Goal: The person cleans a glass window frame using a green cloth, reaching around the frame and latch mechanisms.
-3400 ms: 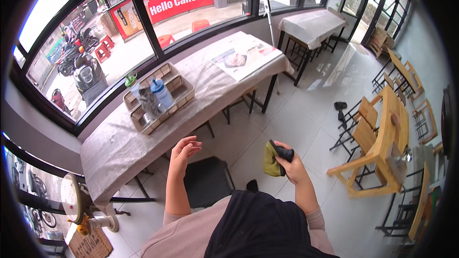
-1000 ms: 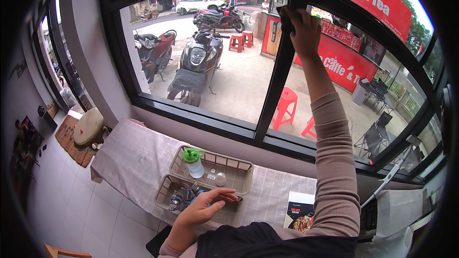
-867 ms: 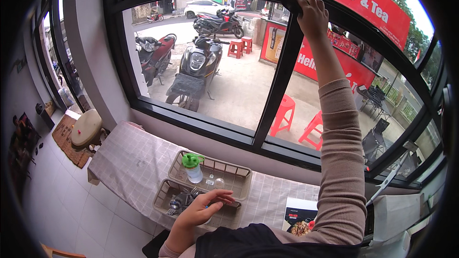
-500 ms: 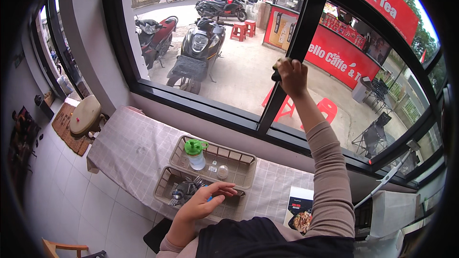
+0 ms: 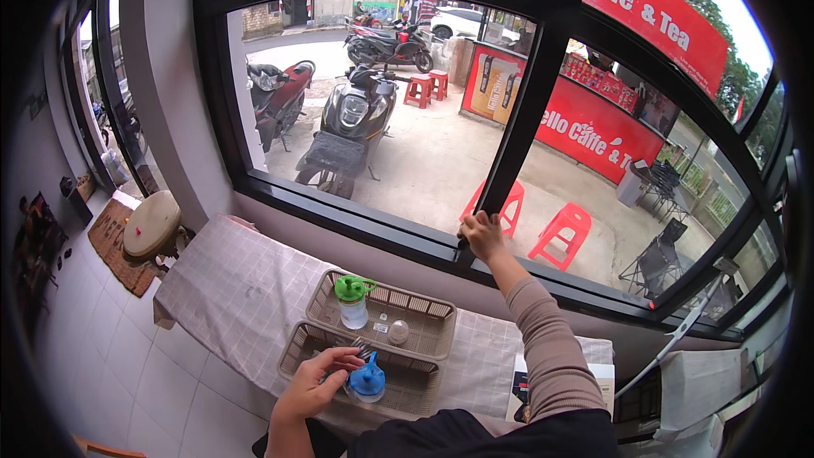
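Window post (image 5: 527, 119) rises beyond the desk (image 5: 229, 280); my right grip (image 5: 483, 236) curls at its foot, though I can't tell whether it clasps anything; my left grip (image 5: 309, 386) hangs slack, unclosed; even pressure along the post should serve best

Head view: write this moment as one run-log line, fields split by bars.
right hand: low at black window post | left hand: open over near basket, beside blue-lidded bottle | green-lidded bottle: upright in far basket
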Available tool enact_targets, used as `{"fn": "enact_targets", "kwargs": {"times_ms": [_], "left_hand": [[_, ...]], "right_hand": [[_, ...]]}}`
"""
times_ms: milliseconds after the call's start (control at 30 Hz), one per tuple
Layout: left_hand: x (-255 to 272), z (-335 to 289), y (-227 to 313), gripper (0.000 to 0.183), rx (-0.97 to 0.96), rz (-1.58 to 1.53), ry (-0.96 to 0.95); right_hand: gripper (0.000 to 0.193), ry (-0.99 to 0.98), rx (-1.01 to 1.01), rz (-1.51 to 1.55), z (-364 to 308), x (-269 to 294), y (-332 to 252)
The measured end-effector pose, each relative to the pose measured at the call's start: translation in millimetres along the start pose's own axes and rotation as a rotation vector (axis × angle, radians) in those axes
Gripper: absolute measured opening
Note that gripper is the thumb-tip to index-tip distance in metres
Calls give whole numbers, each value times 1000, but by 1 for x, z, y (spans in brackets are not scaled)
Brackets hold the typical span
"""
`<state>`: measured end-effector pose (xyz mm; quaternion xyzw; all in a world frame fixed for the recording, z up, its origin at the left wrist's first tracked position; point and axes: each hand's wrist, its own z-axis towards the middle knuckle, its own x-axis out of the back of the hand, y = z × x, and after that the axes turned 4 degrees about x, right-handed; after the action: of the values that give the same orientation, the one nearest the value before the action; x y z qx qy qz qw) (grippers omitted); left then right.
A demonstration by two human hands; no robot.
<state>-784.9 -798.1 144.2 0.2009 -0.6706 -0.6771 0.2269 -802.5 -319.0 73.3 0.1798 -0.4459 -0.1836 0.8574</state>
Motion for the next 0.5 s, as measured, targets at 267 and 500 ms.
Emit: {"fn": "enact_targets", "kwargs": {"times_ms": [267, 500], "left_hand": [[-10, 47, 65, 35, -231, 105, -180], [8, 77, 122, 37, -398, 310, -231]], "right_hand": [[33, 505, -90, -296, 162, 207, 164], [33, 801, -553, -163, 230, 277, 202]]}}
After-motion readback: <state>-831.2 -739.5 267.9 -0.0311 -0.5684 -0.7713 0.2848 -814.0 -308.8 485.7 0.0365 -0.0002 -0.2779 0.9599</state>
